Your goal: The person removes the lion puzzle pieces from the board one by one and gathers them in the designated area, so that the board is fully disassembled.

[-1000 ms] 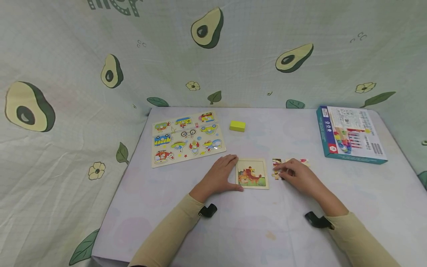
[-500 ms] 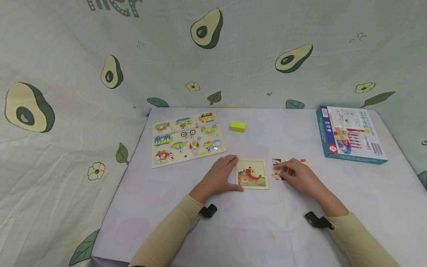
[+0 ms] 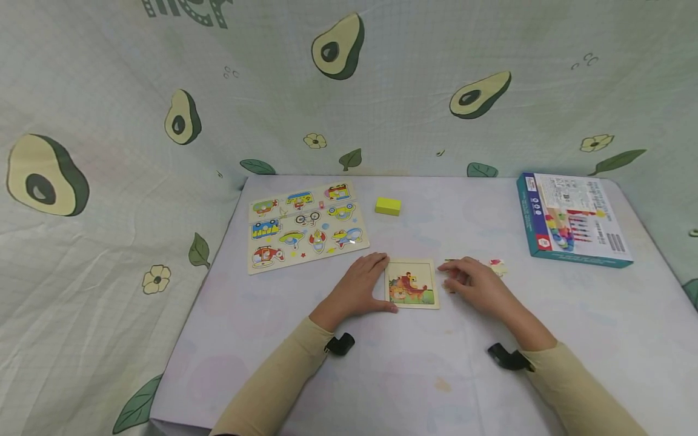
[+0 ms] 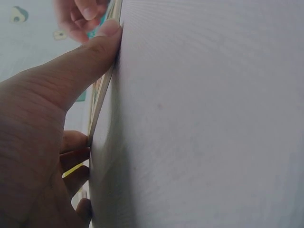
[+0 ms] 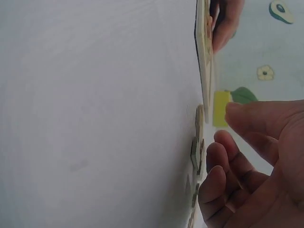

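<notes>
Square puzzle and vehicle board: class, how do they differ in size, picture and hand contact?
The square puzzle is smaller than the vehicle board. The puzzle shows cartoon animal art; the board, several vehicles. The left hand touches the puzzle; neither hand touches the board. Both lie on the table.

Your right hand (image 5: 256,171) hangs near the white table (image 5: 85,114), fingers loosely curled, thumb apart from them. Close to your fingertips, thin puzzle pieces (image 5: 194,153) lie in a row toward the table's right edge. Toward its left edge sits the flat board (image 5: 203,52), your left hand (image 5: 229,21) behind it. A yellow block (image 5: 220,109) shows toward the table's far edge, a patterned cloth (image 5: 275,45) beyond.
</notes>
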The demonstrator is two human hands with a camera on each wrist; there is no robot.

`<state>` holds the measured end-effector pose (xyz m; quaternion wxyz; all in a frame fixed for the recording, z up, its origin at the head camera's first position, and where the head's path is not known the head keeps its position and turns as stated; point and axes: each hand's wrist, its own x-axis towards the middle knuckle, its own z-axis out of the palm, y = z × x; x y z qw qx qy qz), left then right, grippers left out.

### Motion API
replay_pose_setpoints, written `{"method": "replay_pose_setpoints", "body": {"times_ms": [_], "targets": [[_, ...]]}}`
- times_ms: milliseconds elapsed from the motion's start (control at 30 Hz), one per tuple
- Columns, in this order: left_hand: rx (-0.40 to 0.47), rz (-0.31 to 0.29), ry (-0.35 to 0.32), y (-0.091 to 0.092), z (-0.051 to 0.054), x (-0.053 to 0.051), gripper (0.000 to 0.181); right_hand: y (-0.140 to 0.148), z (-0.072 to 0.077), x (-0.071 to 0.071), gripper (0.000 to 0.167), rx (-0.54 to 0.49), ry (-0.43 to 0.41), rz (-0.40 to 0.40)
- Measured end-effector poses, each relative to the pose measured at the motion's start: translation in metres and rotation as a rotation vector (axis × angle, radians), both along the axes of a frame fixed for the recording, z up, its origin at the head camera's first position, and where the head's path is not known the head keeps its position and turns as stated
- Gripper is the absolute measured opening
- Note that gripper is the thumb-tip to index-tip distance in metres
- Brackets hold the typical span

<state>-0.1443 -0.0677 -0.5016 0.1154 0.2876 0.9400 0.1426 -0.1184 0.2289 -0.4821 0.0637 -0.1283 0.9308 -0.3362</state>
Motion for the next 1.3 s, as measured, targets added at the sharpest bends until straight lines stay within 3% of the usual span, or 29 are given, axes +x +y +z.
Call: {"method": "replay_pose_setpoints", "body": {"times_ms": [267,800,1300], "targets": [[-0.002,0.002,-0.005,0.001,0.001,0.0,0.115,-0.015,0.0,-0.003,0.029,-0.017,0.034,0.035],[-0.006,0.004,-0.009,0.001,0.002,0.0,0.115,-0.046,-0.005,-0.009,0.033,-0.043,0.018,0.108],[-0.012,0.004,-0.008,0.001,0.003,0.0,0.114,-0.061,-0.003,-0.008,0.039,0.011,-0.025,0.105]]}}
